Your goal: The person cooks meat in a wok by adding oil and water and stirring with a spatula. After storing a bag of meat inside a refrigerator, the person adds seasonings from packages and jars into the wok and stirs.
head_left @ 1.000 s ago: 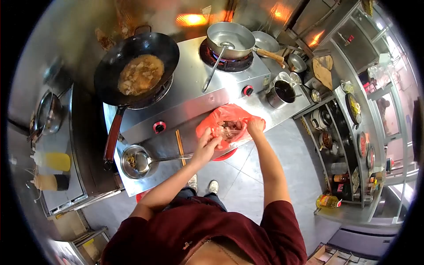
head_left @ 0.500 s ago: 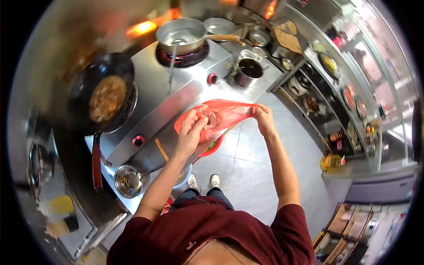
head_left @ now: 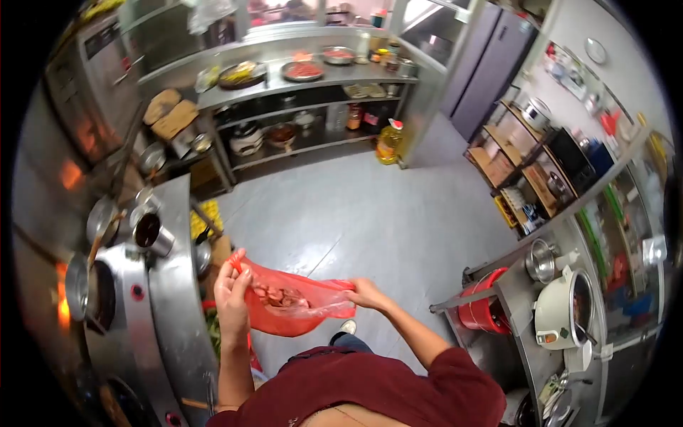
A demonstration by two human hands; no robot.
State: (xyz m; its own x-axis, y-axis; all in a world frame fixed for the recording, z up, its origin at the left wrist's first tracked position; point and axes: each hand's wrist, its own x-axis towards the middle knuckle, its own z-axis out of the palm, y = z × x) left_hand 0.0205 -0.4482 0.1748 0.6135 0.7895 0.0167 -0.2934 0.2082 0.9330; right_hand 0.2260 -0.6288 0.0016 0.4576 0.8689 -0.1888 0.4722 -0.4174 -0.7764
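Observation:
A thin red plastic bag (head_left: 284,320) is stretched between my two hands in front of my body. Reddish-brown chunks that look like meat (head_left: 281,295) show through its opening. My left hand (head_left: 231,288) is closed on the bag's left edge, with the plastic bunched up by the fingertips. At the other end, my right hand (head_left: 366,293) pinches the right corner of the bag. The bag hangs over the floor, to the right of the steel stove counter.
On the left runs the stove (head_left: 124,306) with a pan (head_left: 78,285) and a dark-filled pot (head_left: 149,231). A steel shelf (head_left: 306,85) holds plates at the back, an oil bottle (head_left: 389,142) beside it. To the right stand a rice cooker (head_left: 558,313) and a red bucket (head_left: 484,306).
My view and body have turned right, away from the stove. The bag moved along in both hands, and its contents now show through the wider opening.

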